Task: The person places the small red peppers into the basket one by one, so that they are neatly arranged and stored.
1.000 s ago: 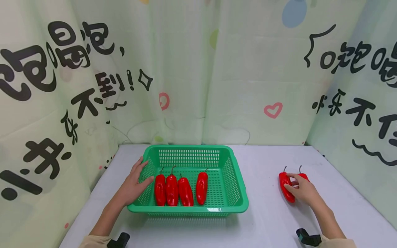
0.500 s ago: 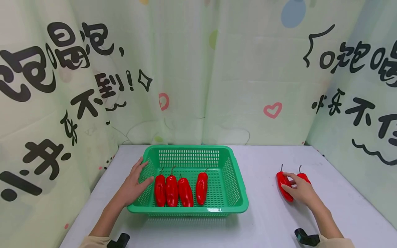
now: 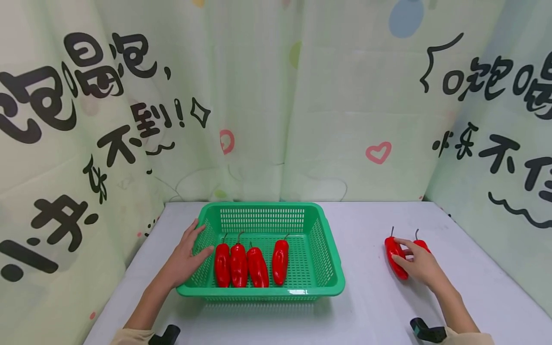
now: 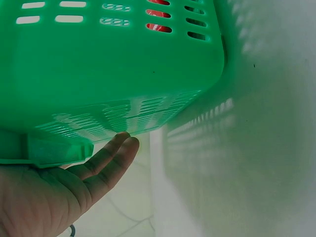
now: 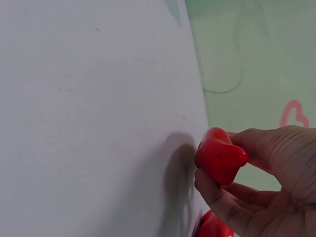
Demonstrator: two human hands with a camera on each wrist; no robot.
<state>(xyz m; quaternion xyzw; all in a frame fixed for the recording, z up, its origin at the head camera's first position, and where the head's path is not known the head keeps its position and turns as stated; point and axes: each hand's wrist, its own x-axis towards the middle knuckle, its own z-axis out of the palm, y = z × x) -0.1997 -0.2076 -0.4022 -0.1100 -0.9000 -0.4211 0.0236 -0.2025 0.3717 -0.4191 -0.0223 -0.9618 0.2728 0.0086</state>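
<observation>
A green plastic basket (image 3: 332, 258) with slotted walls stands mid-table, with several red peppers (image 3: 258, 268) lying inside it. My left hand (image 3: 186, 254) holds its left rim, thumb over the inner side; in the left wrist view the fingers (image 4: 111, 170) lie along the outside wall. Over at the right, my right hand (image 3: 420, 263) pinches one red pepper (image 3: 394, 258) between thumb and fingers, stem pointing away. Its tip end faces the camera in the right wrist view. Another red pepper (image 3: 421, 245) is partly hidden behind that hand.
A white-covered table (image 3: 366, 306) carries everything. Pale green curtains (image 3: 336, 120) with black lettering and a pink heart hang behind it and along both sides. The basket's raised rim and walls stand between the hands.
The right hand and its pepper have shifted slightly left and a touch farther from me. The left hand, basket and peppers inside look unmoved.
</observation>
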